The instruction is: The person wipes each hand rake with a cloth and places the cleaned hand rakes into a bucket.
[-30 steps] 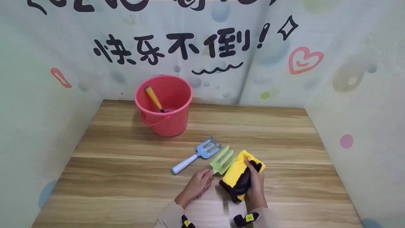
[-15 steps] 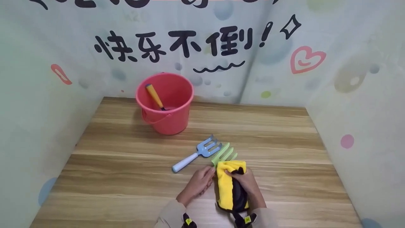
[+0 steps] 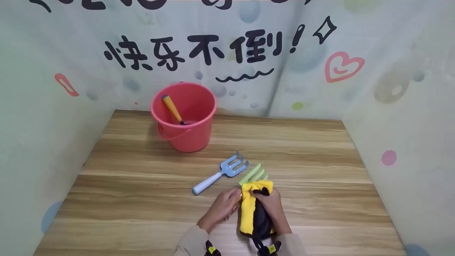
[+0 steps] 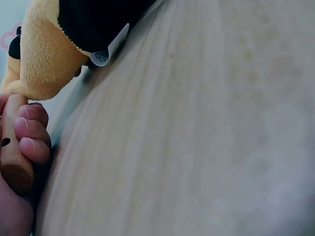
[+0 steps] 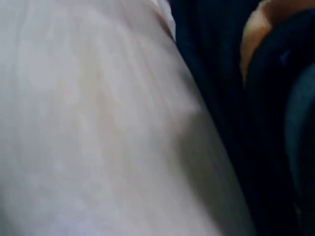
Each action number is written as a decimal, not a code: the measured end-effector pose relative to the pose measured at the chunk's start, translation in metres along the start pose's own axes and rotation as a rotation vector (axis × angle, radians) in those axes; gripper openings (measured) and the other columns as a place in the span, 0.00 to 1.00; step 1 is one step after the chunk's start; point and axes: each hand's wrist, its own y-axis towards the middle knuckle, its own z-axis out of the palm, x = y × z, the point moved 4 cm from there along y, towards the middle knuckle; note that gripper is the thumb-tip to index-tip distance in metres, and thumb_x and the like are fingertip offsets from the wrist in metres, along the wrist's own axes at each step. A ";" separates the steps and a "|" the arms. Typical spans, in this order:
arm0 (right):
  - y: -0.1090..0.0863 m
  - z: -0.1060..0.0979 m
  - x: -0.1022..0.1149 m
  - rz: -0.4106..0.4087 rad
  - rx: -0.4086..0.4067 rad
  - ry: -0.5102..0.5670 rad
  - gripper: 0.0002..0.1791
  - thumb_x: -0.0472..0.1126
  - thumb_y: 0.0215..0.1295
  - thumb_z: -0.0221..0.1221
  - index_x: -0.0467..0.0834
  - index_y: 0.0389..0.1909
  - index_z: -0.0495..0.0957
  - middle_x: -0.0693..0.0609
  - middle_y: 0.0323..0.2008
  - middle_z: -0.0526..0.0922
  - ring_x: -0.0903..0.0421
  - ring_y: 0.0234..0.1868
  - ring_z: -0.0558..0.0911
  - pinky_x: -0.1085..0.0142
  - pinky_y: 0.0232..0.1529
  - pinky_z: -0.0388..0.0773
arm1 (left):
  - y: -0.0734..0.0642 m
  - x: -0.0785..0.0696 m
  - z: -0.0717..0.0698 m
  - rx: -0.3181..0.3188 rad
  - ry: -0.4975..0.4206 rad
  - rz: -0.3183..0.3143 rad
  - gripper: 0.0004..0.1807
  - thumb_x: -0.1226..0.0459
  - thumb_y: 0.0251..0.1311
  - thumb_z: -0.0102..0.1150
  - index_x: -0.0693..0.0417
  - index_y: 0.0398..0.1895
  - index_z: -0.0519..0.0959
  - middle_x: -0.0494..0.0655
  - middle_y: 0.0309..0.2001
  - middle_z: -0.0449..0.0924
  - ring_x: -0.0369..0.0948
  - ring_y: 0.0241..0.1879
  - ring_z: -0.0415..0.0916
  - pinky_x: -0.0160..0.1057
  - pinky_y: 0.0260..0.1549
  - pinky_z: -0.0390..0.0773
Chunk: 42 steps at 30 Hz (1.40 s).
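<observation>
My left hand point(image 3: 223, 205) grips the wooden handle point(image 4: 15, 162) of a green garden hand fork point(image 3: 251, 175), fingers curled round it. The fork's tines point away from me. In my right hand point(image 3: 274, 206) is a yellow-and-black plush cloth point(image 3: 247, 215), pinched near its top with the thumb in front. It covers the base of the fork's tines in the head view. A white tag point(image 4: 101, 57) hangs from the cloth's dark edge in the left wrist view. Dark fabric point(image 5: 216, 73) fills the right side of the right wrist view; the hand itself is hidden there.
A blue hand fork point(image 3: 227, 170) lies on the wooden table point(image 3: 320, 170), just left of the green one. Behind stands a pink bucket point(image 3: 190, 140), with a yellow-handled tool point(image 3: 172, 109) leaning inside. Printed fabric walls point(image 3: 305, 92) border the table's back and sides.
The plush cloth has turned from a slant to nearly upright and moved left and towards me, now overlapping the green fork. My left hand stays nearly in place, still holding the handle.
</observation>
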 end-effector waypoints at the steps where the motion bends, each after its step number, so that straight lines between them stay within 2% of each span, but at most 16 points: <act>1: 0.000 -0.001 0.000 0.008 -0.023 0.006 0.23 0.37 0.44 0.71 0.32 0.42 0.77 0.47 0.35 0.82 0.63 0.34 0.78 0.72 0.41 0.76 | 0.000 0.000 0.000 0.001 0.000 0.003 0.20 0.50 0.70 0.40 0.56 0.29 0.72 0.42 0.14 0.66 0.33 0.08 0.59 0.28 0.05 0.61; 8: 0.000 -0.006 0.000 0.064 -0.149 0.051 0.25 0.38 0.44 0.72 0.31 0.43 0.76 0.46 0.36 0.82 0.64 0.34 0.78 0.73 0.41 0.75 | 0.001 0.000 -0.001 0.040 -0.022 0.033 0.20 0.54 0.70 0.42 0.61 0.29 0.71 0.42 0.14 0.67 0.34 0.08 0.60 0.28 0.05 0.63; 14: 0.005 -0.015 -0.001 0.145 -0.257 0.191 0.23 0.39 0.45 0.71 0.32 0.40 0.76 0.53 0.28 0.81 0.64 0.29 0.79 0.74 0.35 0.77 | 0.000 -0.002 -0.002 0.059 -0.019 0.070 0.20 0.55 0.70 0.43 0.60 0.25 0.69 0.42 0.13 0.65 0.34 0.07 0.60 0.29 0.04 0.62; 18: 0.006 -0.019 -0.002 0.211 -0.272 0.282 0.24 0.41 0.47 0.70 0.33 0.42 0.75 0.56 0.25 0.80 0.63 0.28 0.79 0.73 0.34 0.78 | -0.001 -0.002 -0.002 0.062 -0.009 0.085 0.19 0.56 0.70 0.44 0.59 0.23 0.68 0.45 0.12 0.65 0.34 0.06 0.59 0.29 0.03 0.61; 23: 0.007 -0.024 0.000 0.267 -0.284 0.393 0.27 0.45 0.49 0.69 0.36 0.46 0.73 0.58 0.28 0.80 0.64 0.31 0.80 0.73 0.37 0.78 | -0.002 -0.003 0.000 0.060 -0.013 0.093 0.18 0.59 0.70 0.44 0.61 0.23 0.68 0.57 0.13 0.66 0.35 0.06 0.59 0.30 0.02 0.60; 25: 0.007 -0.026 -0.001 0.294 -0.289 0.473 0.26 0.47 0.50 0.69 0.38 0.46 0.72 0.59 0.27 0.80 0.64 0.31 0.80 0.73 0.37 0.78 | -0.003 -0.002 0.001 0.061 -0.013 0.078 0.18 0.60 0.70 0.43 0.62 0.24 0.68 0.56 0.12 0.65 0.35 0.06 0.58 0.30 0.02 0.60; 30: -0.001 -0.028 0.009 0.304 -0.204 0.830 0.14 0.49 0.58 0.63 0.44 0.39 0.75 0.56 0.28 0.82 0.62 0.31 0.81 0.70 0.38 0.79 | -0.009 -0.002 0.002 0.084 -0.054 -0.005 0.19 0.57 0.71 0.41 0.62 0.27 0.69 0.43 0.12 0.64 0.33 0.05 0.57 0.29 0.01 0.58; 32: -0.005 -0.028 0.010 0.291 -0.179 0.889 0.11 0.49 0.61 0.60 0.46 0.37 0.76 0.55 0.29 0.83 0.60 0.31 0.82 0.69 0.37 0.80 | -0.010 -0.001 0.003 0.087 -0.061 -0.046 0.20 0.55 0.71 0.40 0.62 0.29 0.70 0.41 0.12 0.64 0.32 0.05 0.56 0.28 0.02 0.58; 36: -0.005 -0.023 -0.001 0.237 -0.131 0.708 0.09 0.45 0.61 0.60 0.43 0.36 0.76 0.53 0.27 0.83 0.59 0.29 0.82 0.66 0.35 0.81 | -0.010 0.003 0.002 0.052 -0.029 -0.100 0.21 0.54 0.72 0.37 0.63 0.33 0.70 0.41 0.13 0.64 0.32 0.05 0.55 0.28 0.02 0.58; 39: -0.002 -0.017 -0.006 0.186 -0.030 0.550 0.08 0.38 0.59 0.62 0.40 0.36 0.75 0.52 0.26 0.82 0.58 0.28 0.82 0.65 0.35 0.81 | -0.008 0.004 0.001 0.030 -0.019 -0.117 0.22 0.52 0.72 0.35 0.61 0.33 0.70 0.41 0.13 0.64 0.33 0.05 0.56 0.29 0.01 0.58; 42: -0.001 -0.011 -0.009 0.158 0.088 0.424 0.12 0.34 0.55 0.64 0.36 0.38 0.74 0.51 0.26 0.82 0.56 0.28 0.83 0.64 0.34 0.82 | -0.008 0.004 0.001 0.031 -0.032 -0.132 0.23 0.49 0.71 0.36 0.59 0.31 0.69 0.41 0.13 0.65 0.34 0.05 0.57 0.30 0.01 0.59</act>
